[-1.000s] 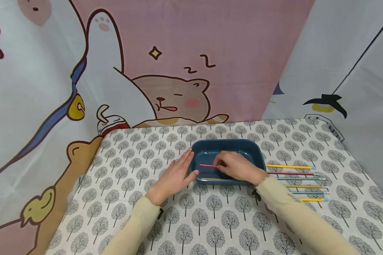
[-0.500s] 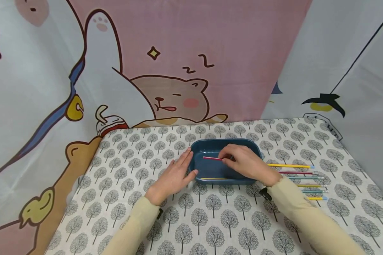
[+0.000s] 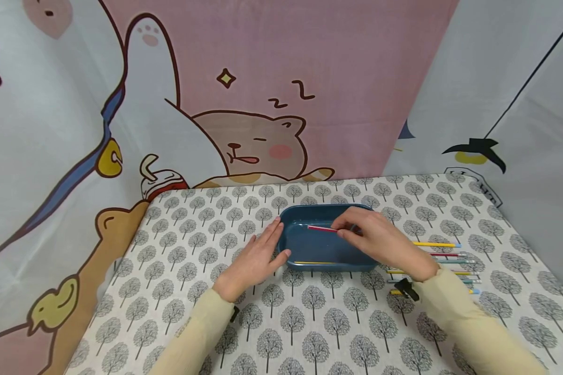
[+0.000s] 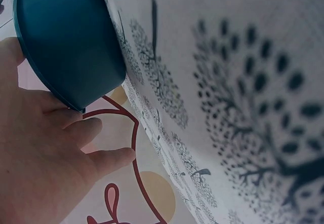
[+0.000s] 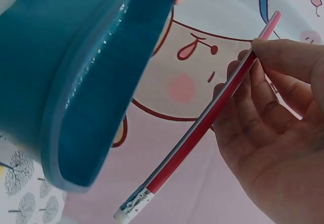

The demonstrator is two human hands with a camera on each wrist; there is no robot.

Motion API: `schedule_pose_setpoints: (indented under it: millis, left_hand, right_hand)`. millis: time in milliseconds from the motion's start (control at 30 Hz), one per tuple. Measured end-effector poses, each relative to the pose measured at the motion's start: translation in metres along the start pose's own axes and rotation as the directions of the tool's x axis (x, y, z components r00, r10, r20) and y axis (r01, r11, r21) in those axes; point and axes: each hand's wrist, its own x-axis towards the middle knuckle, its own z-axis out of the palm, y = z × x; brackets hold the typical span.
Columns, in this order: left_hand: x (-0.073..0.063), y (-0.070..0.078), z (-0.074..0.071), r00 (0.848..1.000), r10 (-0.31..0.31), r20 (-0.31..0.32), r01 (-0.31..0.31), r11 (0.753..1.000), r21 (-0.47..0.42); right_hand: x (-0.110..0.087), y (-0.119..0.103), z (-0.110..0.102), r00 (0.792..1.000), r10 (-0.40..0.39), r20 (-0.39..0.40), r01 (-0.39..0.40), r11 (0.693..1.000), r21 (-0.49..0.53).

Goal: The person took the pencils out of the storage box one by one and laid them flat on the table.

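Note:
A red pencil with a pale stripe [image 3: 321,228] is pinched between the thumb and fingers of my right hand [image 3: 380,237], over the dark blue tray [image 3: 328,267]. The right wrist view shows the pencil [image 5: 200,122] held close to its plain end, its silver ferrule and white eraser pointing away from the hand. My left hand [image 3: 253,260] rests its straight fingers against the tray's left end, thumb spread near the front corner. On the tray floor along the front wall lies a thin yellow pencil [image 3: 314,262]. The right forearm and hand hide the tray's right end.
Right of the tray several pencils lie roughly parallel on the tree-print cloth [image 3: 272,344], among them a yellow pencil [image 3: 436,244] and a red one [image 3: 450,254]. My right wrist partly covers them. A cartoon curtain [image 3: 347,94] hangs behind the table.
My right hand has lifted the red pencil from low in the tray and drawn it rightward and slightly away from me. The left hand stays at the tray's left end.

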Motion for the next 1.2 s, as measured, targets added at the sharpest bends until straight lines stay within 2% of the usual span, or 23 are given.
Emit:
schedule_pose_setpoints:
  millis: [567, 733, 967, 1200]
  left_hand:
    - [0.000, -0.001, 0.002, 1.000, 0.009, -0.006, -0.009, 1.000, 0.003]
    - [-0.001, -0.001, 0.001, 1.000, 0.008, -0.006, -0.008, 1.000, 0.004]
    - [0.000, -0.001, 0.001, 1.000, 0.007, -0.011, -0.007, 1.000, 0.002]
    - [-0.001, -0.001, 0.001, 1.000, 0.003, -0.009, -0.003, 1.000, 0.003]
  right_hand:
    - [-0.039, 0.004, -0.024, 0.998, 0.029, -0.047, -0.032, 0.998, -0.058]
    - [-0.053, 0.008, -0.028, 0.998, 0.001, -0.068, -0.005, 0.998, -0.067]
    - [-0.071, 0.014, -0.031, 0.997, 0.034, -0.075, -0.039, 0.997, -0.066]
    - [-0.086, 0.023, -0.031, 0.996, -0.001, -0.091, -0.005, 0.998, -0.065]
